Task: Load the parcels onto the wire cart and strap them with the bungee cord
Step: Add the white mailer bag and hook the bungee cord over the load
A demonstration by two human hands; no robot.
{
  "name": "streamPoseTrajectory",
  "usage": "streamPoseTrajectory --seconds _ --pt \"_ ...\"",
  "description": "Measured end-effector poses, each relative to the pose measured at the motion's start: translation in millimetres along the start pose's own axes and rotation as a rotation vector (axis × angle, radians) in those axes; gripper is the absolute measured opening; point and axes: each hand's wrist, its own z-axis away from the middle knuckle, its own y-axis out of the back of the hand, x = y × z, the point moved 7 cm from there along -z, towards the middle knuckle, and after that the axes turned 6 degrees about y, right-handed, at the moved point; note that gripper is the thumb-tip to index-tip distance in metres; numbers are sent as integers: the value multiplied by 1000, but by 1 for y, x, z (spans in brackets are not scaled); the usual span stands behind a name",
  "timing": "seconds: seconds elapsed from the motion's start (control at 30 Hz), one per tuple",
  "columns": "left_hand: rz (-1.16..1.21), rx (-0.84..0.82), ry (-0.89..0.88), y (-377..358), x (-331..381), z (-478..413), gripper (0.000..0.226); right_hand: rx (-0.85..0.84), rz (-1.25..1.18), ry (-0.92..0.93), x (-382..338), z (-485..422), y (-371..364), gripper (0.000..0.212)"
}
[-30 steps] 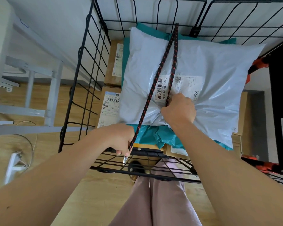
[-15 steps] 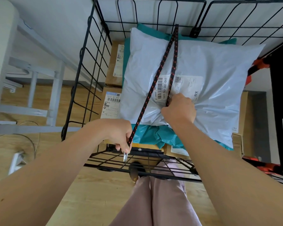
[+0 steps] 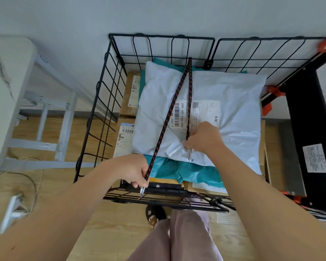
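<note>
Inspecting one wire cart (image 3: 158,36): parcels loaded inside. One white mailer (image 3: 233,110) lies on top, over one teal mailer (image 3: 186,172). Two boxes (image 3: 129,97) show lower down at the cart's left side. One cord (image 3: 167,120) meets the cart's back panel at a single point, and its two runs cross the white mailer toward the cart's front. Left hand (image 3: 134,172) grips one run at the cart's front edge, with one hook (image 3: 142,192) protruding below; contact with the front wires cannot be told. Right hand (image 3: 203,140) clenches the other run on the white mailer, with the second hook (image 3: 190,155) beneath it.
</note>
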Motion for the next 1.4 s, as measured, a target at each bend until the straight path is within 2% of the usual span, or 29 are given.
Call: streamPoseTrajectory --seconds 0.1,0.2,0.3,0.37,0.53,0.67,0.73,0.87,1.0,1.3,1.4 --pt "-141 55 39 7 2 8 20 -124 -63 6 -1 12 4 10" --pt "-214 275 12 37 21 24 26 -259 -109 18 1 28 17 23" --pt "27 515 -98 66 49 38 30 -334 -120 20 7 44 31 26" --pt "237 576 -177 75 68 38 27 -366 -170 8 13 50 35 23" --pt "597 441 -237 73 115 25 26 -405 -166 -4 23 59 37 26" --pt "570 493 -222 79 138 18 30 -356 155 85 17 57 35 28" --pt "528 532 -188 83 140 15 30 -333 215 83 17 54 34 27" --pt "547 516 -154 84 141 12 23 -264 142 60 24 51 36 23" --pt "477 548 -192 86 149 16 22 -224 -93 23 33 55 40 39" --pt "447 502 -309 85 166 15 25 -322 -183 -9 41 58 53 10" --pt "492 473 -337 82 171 14 21 -339 -178 13 45 62 59 20"
